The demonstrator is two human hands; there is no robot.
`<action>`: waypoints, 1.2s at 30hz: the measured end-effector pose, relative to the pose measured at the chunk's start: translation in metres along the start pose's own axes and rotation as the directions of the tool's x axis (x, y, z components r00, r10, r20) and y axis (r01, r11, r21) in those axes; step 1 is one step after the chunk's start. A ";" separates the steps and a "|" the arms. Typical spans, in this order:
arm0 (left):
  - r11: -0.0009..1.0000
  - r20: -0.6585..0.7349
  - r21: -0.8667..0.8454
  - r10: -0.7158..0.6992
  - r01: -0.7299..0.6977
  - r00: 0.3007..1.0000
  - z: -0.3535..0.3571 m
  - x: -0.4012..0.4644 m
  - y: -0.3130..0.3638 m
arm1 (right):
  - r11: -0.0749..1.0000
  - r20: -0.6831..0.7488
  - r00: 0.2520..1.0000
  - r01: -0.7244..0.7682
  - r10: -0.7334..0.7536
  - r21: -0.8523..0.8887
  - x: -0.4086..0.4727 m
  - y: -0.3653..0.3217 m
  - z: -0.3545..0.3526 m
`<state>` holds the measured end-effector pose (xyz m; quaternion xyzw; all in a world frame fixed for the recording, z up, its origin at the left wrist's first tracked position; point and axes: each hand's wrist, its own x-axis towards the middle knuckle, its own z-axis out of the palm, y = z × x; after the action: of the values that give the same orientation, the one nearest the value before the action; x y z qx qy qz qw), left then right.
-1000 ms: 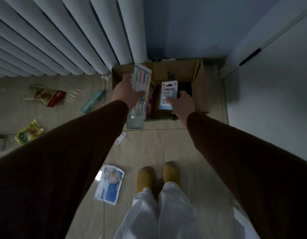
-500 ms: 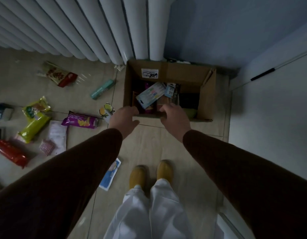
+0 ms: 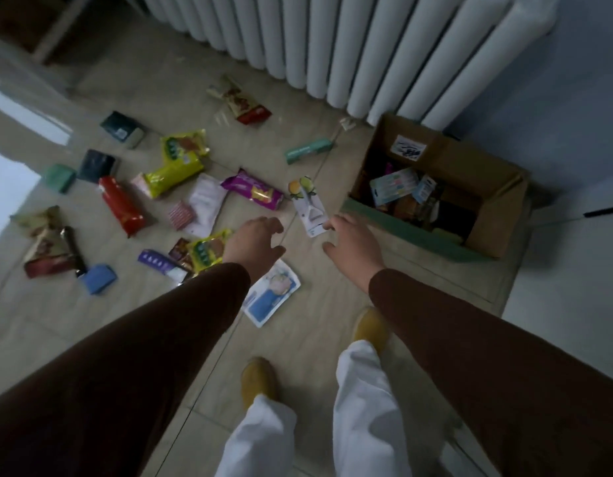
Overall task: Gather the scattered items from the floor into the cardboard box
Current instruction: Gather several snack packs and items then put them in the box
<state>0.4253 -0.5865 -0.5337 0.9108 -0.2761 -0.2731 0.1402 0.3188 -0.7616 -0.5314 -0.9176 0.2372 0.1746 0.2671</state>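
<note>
From the head camera, your left hand (image 3: 253,241) and right hand (image 3: 355,244) both hover over the tiled floor (image 3: 298,339), each grip loose and wide, holding nothing. The cardboard box (image 3: 497,215) sits to your right beside the white radiator (image 3: 367,46), with packs already inside. Near your right fingertips lies a white carded item (image 3: 307,204); a purple snack packet (image 3: 253,192) lies just beyond your left hand.
</note>
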 end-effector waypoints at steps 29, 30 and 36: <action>0.882 -0.104 -0.225 -0.445 0.415 0.890 -0.088 -0.288 -0.472 | 0.921 0.246 0.915 0.361 -0.320 -0.146 -0.049 -0.471 0.275; 0.883 -0.102 -0.219 -0.444 0.415 0.890 -0.095 -0.291 -0.488 | 0.922 0.243 0.916 0.358 -0.318 -0.144 -0.047 -0.485 0.283; 0.877 -0.074 -0.192 -0.460 0.440 0.885 -0.131 -0.288 -0.573 | 0.917 0.247 0.911 0.373 -0.331 -0.145 -0.019 -0.561 0.316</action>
<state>0.5433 0.0568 -0.5394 0.9491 -0.0237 -0.2669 0.1657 0.5383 -0.1567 -0.5459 -0.9417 0.0191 0.2443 0.2304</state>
